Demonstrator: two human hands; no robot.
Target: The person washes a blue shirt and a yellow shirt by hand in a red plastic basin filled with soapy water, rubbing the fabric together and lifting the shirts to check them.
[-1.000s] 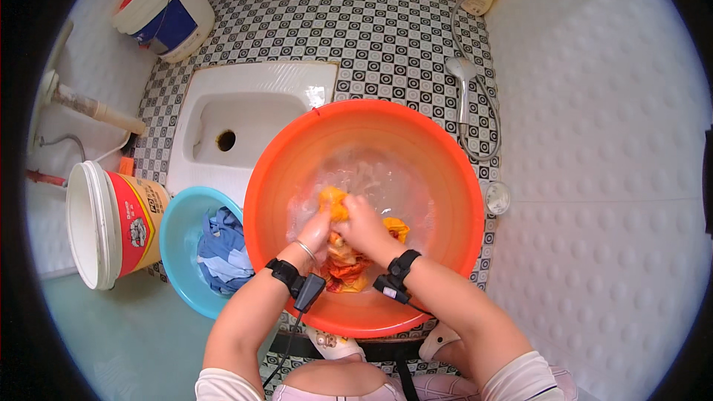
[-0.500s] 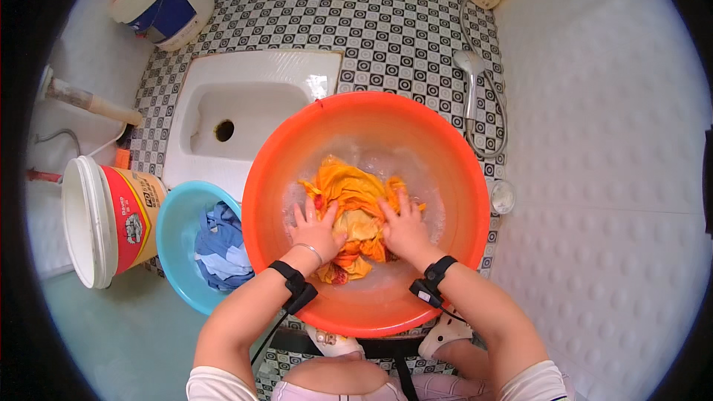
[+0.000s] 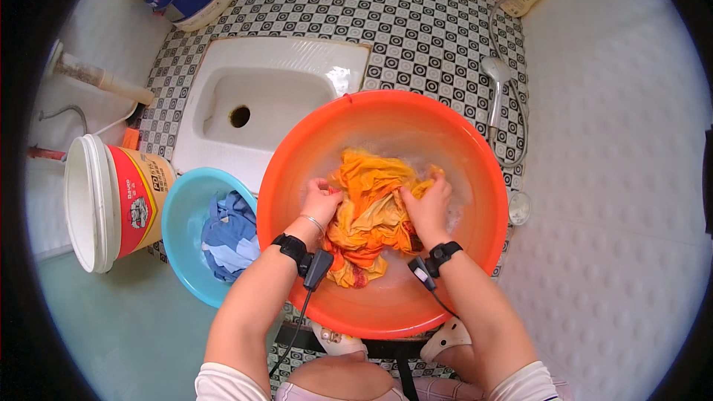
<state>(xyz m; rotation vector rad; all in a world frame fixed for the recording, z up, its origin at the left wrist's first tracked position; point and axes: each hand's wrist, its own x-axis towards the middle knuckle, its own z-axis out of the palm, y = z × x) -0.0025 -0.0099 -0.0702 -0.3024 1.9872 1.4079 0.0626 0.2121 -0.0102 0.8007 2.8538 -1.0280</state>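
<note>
Checkered floor tiles [image 3: 416, 22] carry an orange basin [image 3: 475, 252] beside a squat pan [image 3: 297, 67]. Inside the basin, orange cloth [image 3: 371, 208] lies bunched in soapy water. Left hand [image 3: 321, 199] and right hand [image 3: 429, 204] each clench a fold. Cloth likely soft, waterlogged, slippery; grip bunched folds. A blue basin [image 3: 178, 215] sits left of the orange basin.

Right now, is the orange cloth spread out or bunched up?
Bunched up: the orange cloth lies crumpled in folds between both hands in the orange basin.
</note>
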